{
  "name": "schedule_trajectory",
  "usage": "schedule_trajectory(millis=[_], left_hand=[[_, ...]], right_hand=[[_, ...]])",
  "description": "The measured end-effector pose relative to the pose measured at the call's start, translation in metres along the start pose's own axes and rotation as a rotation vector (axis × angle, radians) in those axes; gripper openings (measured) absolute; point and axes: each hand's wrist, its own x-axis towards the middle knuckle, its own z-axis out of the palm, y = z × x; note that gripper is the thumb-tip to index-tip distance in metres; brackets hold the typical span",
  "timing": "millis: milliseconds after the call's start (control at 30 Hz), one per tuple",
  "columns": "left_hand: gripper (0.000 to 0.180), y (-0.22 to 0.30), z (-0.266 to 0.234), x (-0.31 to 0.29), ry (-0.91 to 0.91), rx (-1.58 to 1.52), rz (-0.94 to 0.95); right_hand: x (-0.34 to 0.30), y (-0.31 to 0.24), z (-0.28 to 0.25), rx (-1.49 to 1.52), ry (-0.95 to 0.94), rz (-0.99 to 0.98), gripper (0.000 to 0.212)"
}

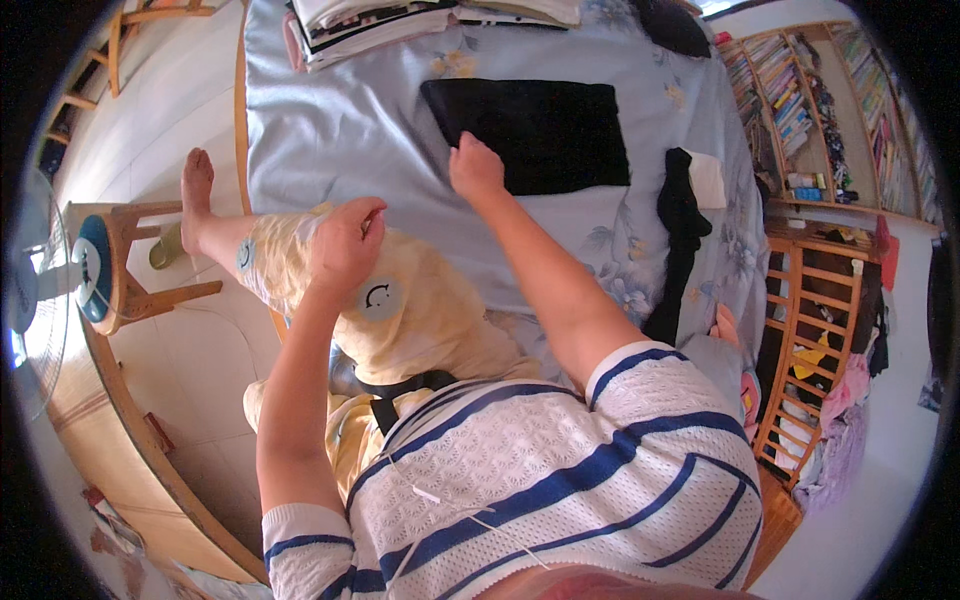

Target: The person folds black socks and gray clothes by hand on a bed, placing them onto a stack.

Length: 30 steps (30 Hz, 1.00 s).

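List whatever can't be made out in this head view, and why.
All in the head view:
Left hand: whether it holds anything, hidden by its curled fingers.
Right hand: whether it grips the black cloth, hidden behind its back.
Stack of folded clothes: far end, cut off by the top edge.
Books: spine print, too small.

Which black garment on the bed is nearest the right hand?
Flat folded black garment, at the right hand; the long, crumpled black garment and dark bundle lie farther right.
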Motion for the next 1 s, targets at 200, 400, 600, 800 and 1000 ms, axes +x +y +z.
schedule_trajectory(millis=[200,400,600,800,1000], left_hand=[[0.015,-0.006,-0.001,0.000,-0.013,0.024,0.017],[0.014,-0.006,-0.006,-0.005,0.004,0.043,-0.002],[0.015,-0.003,-0.003,-0.001,0.001,0.051,-0.002],[0.015,-0.003,-0.002,0.002,-0.005,0.079,-0.012],[0.015,0.000,0.002,0.008,-0.027,0.040,-0.045]], right_hand=[[-0.018,-0.066,-0.008,0.372,0.035,-0.097,0.042],[-0.002,-0.008,-0.009,1.367,-0.162,0.354,0.037],[0.012,0.123,-0.064,1.831,-0.089,0.486,0.035],[0.008,0.194,-0.052,1.320,-0.026,0.826,0.037],[0.023,0.228,-0.044,0.539,0.274,0.592,0.036]])
